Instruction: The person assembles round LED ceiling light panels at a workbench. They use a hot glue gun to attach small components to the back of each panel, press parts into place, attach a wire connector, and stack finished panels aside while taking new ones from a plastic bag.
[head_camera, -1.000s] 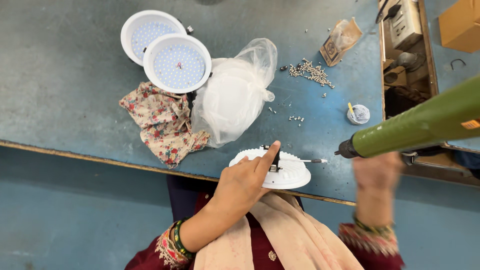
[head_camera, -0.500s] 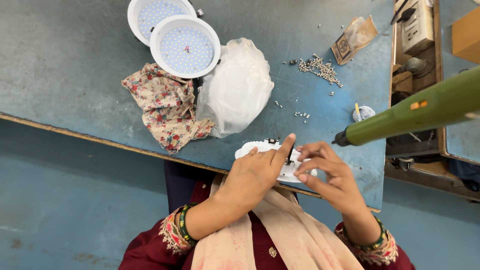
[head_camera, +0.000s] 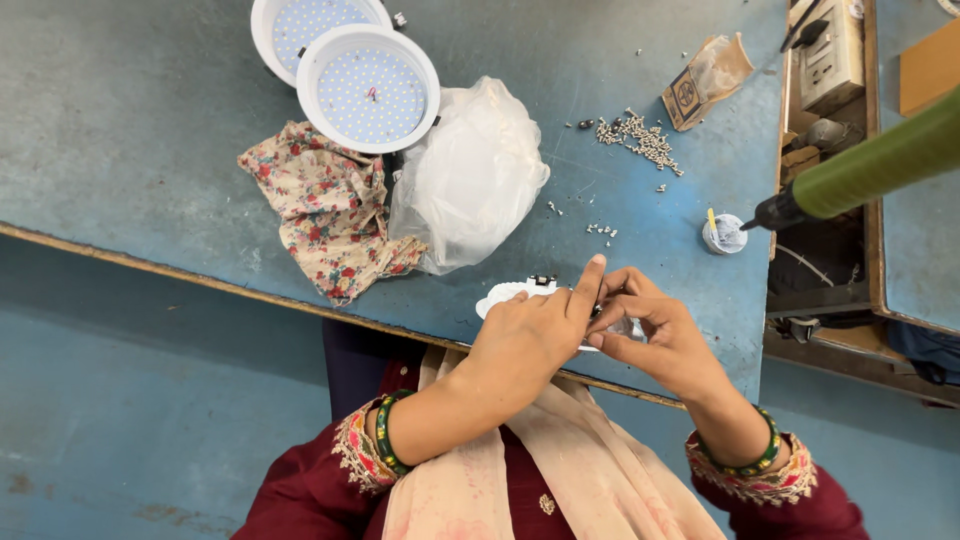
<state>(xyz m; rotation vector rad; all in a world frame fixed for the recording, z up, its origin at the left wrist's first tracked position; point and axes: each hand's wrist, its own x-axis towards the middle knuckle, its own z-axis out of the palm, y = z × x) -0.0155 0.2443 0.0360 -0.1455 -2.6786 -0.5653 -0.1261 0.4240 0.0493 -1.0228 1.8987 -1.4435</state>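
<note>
A: At the near edge of the worn blue worktable (head_camera: 140, 150), what have the hands got?

B: A small round white plastic lamp housing (head_camera: 497, 298) with a scalloped rim, lying flat just in from the wooden edge strip. The left hand (head_camera: 528, 335) lies over it, fingers curled down and the forefinger stretched out straight. The right hand (head_camera: 655, 335) meets it from the other side, thumb and fingertips drawn close together as if pinching something tiny; what that is I cannot tell, it is hidden between them.

A: How would that housing handle?

B: My guess is light and stiff, thin moulded plastic, smooth enough to skid on the tabletop, so it wants pinning from above or gripping by the rim. The small dark clip at its far side looks delicate; I would keep off it.

A: And around it?

B: Farther back, two round white lamp discs dotted with small LEDs (head_camera: 368, 92), one overlapping the other. Touching them, a crumpled floral cloth (head_camera: 325, 215) and a bunched clear plastic bag (head_camera: 470, 175). To the right, a scatter of small silver screws (head_camera: 635, 135), a torn brown paper packet (head_camera: 700, 75) and a little white pot (head_camera: 724, 233). A green barrelled power screwdriver (head_camera: 865, 165) hangs above the right side, its tip near the pot, well apart from both hands.
</note>
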